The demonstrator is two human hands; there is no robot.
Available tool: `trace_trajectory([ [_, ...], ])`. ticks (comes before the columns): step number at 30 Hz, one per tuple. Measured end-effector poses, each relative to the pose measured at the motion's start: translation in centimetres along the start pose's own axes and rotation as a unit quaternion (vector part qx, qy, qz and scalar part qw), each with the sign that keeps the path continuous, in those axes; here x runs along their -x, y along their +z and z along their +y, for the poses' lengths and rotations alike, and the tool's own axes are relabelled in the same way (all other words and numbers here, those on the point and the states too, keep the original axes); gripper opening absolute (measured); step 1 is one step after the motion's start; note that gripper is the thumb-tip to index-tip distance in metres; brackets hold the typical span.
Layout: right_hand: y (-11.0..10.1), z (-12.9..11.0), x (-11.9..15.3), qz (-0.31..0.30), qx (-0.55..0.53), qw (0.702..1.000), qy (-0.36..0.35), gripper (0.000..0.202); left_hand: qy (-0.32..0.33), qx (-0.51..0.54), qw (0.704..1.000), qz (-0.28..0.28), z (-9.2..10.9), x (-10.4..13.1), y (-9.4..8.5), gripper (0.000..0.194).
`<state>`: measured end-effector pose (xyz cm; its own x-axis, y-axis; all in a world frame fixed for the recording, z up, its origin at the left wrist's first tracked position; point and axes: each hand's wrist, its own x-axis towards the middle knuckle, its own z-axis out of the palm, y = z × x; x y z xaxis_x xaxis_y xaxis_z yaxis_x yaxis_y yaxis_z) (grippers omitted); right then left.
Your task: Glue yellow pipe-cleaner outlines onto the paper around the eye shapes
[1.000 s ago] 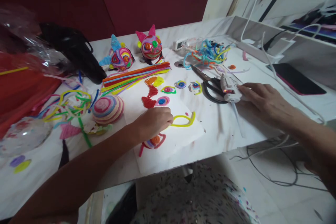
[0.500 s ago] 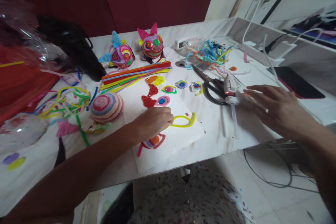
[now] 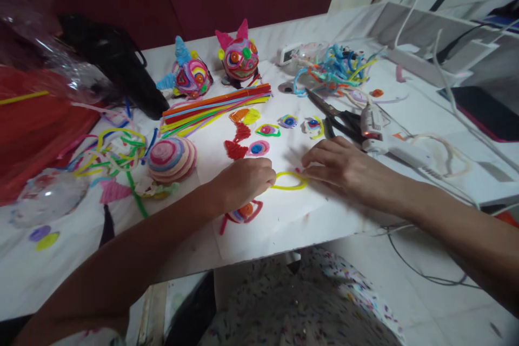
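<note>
Reference: clock centred on the yellow loop (image 3: 288,189), which lies on the white sheet (image 3: 263,238) between my two hands.

1. Change. My right hand (image 3: 348,173) was beside the glue gun (image 3: 372,124) a second ago. It has let go of that tool and come across to the loop's 3 o'clock end. The glue gun now lies unattended at 2 o'clock, next to the scissors (image 3: 320,105). My left hand (image 3: 247,181) has kept its place at 9 o'clock. Effect, as I judge it: the work has become two-handed, with one end of the loop at each hand.

2. Finger state. Left: fingers curled closed, gripping the 9 o'clock end of the loop. Right: fingers partly bent, tips at the opposite end; I cannot tell whether they pinch it or merely touch it.

3. Hidden or unclear. Both ends of the loop run under my fingertips, so I cannot verify whether the strand meets there. The orange-centred eye piece (image 3: 245,212), at 8 o'clock, is partly covered by my left hand. My right hand masks part of the scissors' handles. The dark phone (image 3: 482,111), at 2 to 3 o'clock, is cut off by the picture's edge.
</note>
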<state>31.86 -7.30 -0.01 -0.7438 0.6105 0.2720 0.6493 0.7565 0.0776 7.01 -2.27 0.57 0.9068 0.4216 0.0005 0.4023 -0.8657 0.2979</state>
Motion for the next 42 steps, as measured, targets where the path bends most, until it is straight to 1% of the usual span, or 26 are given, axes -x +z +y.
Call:
trace_trajectory([
  [5,0.4,0.7,-0.1,0.009,0.030,0.999,-0.019,0.028,0.007,0.005,1.000,0.008,-0.2,0.1,0.1,0.025],
  [8,0.3,0.8,-0.1,-0.004,0.040,0.999,-0.027,0.029,0.011,0.007,1.000,0.005,-0.3,0.0,0.1,0.024],
  [11,0.2,0.8,-0.1,-0.020,0.043,0.998,-0.029,0.029,0.005,0.014,1.000,0.000,-0.4,0.0,0.1,0.023],
  [16,0.1,0.5,-0.2,-0.019,0.042,0.999,-0.029,0.032,0.004,0.020,1.000,-0.004,-0.3,0.0,0.0,0.024],
  [20,-0.2,0.3,-0.6,-0.025,0.068,0.996,-0.049,0.033,0.000,0.019,1.000,-0.018,-0.2,-0.1,-0.1,0.023],
  [23,-0.4,0.2,-1.0,-0.014,0.088,0.994,-0.055,0.033,-0.002,0.018,1.000,-0.023,-0.2,-0.2,0.0,0.023],
  [27,-0.3,0.3,-1.3,-0.012,0.110,0.991,-0.068,0.033,-0.004,0.009,1.000,-0.014,-0.3,-0.2,0.2,0.021],
  [32,0.1,0.1,-1.5,-0.019,0.137,0.989,-0.051,0.032,0.003,0.012,1.000,-0.017,-0.3,-0.1,0.3,0.021],
  [37,-0.1,-0.2,-1.8,-0.076,0.130,0.988,-0.029,0.032,0.000,0.009,1.000,-0.023,-0.2,-0.1,0.0,0.018],
  [39,-0.2,-0.2,-1.9,-0.079,0.120,0.989,-0.028,0.030,0.000,0.016,1.000,-0.022,-0.3,-0.2,0.0,0.019],
  [42,-0.3,-0.2,-2.0,-0.067,0.116,0.990,-0.037,0.029,0.008,0.027,0.999,-0.016,-0.4,-0.2,0.0,0.021],
])
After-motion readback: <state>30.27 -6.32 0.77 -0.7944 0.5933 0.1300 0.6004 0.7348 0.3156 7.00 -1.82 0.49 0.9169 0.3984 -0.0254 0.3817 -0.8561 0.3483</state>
